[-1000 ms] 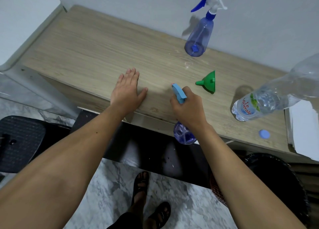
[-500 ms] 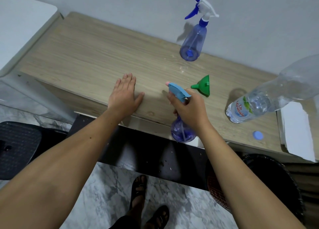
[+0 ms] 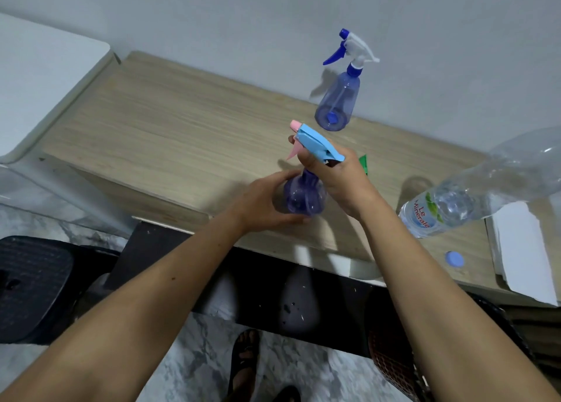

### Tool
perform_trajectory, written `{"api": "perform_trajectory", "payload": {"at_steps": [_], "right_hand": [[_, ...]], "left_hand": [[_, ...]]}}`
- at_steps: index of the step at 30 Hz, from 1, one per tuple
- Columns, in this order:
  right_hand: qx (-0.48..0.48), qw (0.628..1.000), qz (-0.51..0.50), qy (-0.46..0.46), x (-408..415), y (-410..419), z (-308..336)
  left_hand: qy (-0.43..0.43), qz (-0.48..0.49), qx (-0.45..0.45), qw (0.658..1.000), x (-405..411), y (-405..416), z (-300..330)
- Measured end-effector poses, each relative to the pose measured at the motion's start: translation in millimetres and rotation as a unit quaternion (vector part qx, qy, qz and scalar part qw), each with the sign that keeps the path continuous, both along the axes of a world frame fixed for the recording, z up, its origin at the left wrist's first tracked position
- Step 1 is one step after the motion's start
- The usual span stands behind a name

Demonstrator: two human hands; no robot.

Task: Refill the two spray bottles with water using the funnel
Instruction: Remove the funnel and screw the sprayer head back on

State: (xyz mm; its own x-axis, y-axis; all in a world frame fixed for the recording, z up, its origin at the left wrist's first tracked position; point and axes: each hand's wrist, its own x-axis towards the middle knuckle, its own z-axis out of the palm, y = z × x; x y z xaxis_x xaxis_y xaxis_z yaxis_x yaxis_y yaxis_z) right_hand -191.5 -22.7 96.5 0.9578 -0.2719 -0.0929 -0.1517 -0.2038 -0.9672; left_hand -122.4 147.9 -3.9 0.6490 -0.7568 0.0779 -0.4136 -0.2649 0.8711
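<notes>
Nearest the camera, both forearms reach forward over the table's front edge. The left hand curls its fingers and thumb around the round purple body of the held spray bottle. The right hand grips that bottle's neck just under the light-blue sprayer head, whose pink nozzle points left. The bottle is held upright above the wooden table, near its front edge.

Directly behind the right hand, only a sliver of the green funnel shows; the hand hides the rest. To the right stand a clear water bottle, uncapped, and its blue cap lying near the front edge, with white paper at the right end.

Farther back, the second spray bottle stands by the wall. The left half of the tabletop is bare wood.
</notes>
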Motion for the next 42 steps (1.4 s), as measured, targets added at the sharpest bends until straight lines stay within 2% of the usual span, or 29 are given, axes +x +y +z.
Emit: {"api": "perform_trajectory", "payload": {"at_steps": [3, 8, 13, 23, 30, 42], "right_hand": [[-0.012, 1.0, 0.011, -0.012, 15.1, -6.0, 6.7], [0.007, 0.999, -0.03, -0.044, 49.6, -13.6, 6.6], [-0.014, 0.996, -0.055, -0.074, 82.1, -22.5, 8.3], [-0.084, 0.988, -0.097, -0.081, 155.6, -47.0, -7.7], [-0.119, 0.982, -0.109, -0.095, 201.9, -55.9, -17.4], [-0.176, 0.974, -0.098, -0.104, 220.7, -64.4, -43.3]], "left_hand": [[-0.039, 0.024, -0.018, 0.999, 16.7, -4.3, 5.4], [-0.046, 0.072, -0.04, 0.996, 47.0, -12.2, 2.4], [-0.059, 0.1, -0.057, 0.992, 75.8, -27.0, 1.2], [-0.062, 0.118, -0.049, 0.99, 146.1, -60.2, -12.4], [-0.033, 0.141, -0.06, 0.988, 193.0, -78.1, -22.1], [-0.047, 0.127, -0.039, 0.99, 221.9, -80.2, -35.0]]}}
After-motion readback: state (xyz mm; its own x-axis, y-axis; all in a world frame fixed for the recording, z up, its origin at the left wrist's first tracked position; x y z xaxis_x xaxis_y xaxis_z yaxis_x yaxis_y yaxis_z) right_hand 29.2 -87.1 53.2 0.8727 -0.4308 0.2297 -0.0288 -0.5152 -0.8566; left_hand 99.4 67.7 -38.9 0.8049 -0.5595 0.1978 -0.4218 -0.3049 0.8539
